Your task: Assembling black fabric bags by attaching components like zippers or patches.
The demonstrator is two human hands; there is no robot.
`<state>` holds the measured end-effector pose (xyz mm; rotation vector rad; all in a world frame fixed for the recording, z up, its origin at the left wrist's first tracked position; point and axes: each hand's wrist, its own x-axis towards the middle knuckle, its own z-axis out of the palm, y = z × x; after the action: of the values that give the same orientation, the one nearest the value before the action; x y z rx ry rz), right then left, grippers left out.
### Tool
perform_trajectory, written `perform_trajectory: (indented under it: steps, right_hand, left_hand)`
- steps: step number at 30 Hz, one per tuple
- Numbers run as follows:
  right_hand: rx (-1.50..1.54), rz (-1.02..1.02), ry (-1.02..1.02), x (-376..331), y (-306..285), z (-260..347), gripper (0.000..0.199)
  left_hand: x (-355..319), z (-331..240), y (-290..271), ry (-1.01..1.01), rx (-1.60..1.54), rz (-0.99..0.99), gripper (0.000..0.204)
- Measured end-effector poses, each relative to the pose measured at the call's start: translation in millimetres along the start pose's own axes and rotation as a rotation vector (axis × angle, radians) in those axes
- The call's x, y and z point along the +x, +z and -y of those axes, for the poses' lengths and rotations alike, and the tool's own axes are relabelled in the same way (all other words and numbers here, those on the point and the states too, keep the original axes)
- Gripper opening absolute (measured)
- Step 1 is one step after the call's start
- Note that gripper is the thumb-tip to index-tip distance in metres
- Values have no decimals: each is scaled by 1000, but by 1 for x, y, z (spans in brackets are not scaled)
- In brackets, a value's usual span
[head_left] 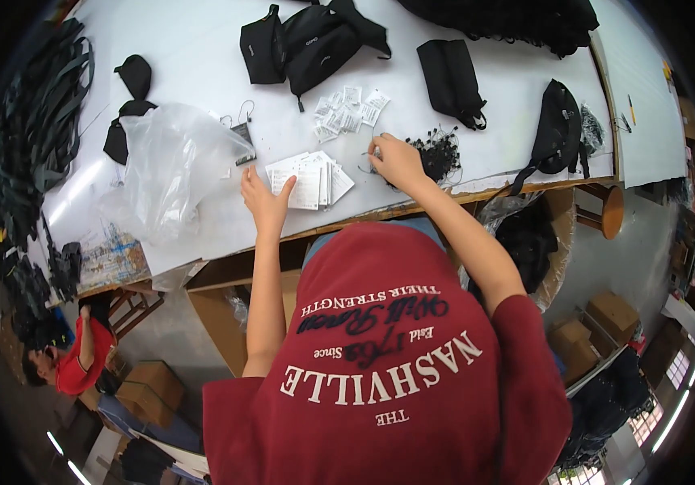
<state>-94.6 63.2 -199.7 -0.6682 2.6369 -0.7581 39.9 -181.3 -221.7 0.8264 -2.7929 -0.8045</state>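
My left hand [267, 206] is open, thumb and fingers spread, at the left side of a fanned stack of white printed cards [307, 184]. Just beyond its fingertips lies a small black tag [244, 144] with a thin string loop. My right hand [400, 164] is closed in a pinch on a thin black string [372, 152], right of the cards. Beside that hand sits a tangled pile of black tag strings [442, 153] with small plastic ends. Beyond the cards, several small white packets [349, 111] lie in a loose heap.
A crumpled clear plastic bag [182, 166] lies left of my left hand. Black pouches [315, 44] rest at the far side, with another black pouch [451, 81] and a black waist bag [558, 129] to the right. Black straps [48, 97] hang at far left. A person [81, 352] is lower left.
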Motion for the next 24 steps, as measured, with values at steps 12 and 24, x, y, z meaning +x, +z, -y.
perform_trajectory:
  steps: [12,24]
  right_hand:
    - [73,-38,-243,13,-12,3,7]
    - [785,-183,-199,-17,-124,29,11]
  left_hand:
    - [-22,-26,10,-37,145,-235,54]
    - [11,-53,-29,-104,-502,70,25]
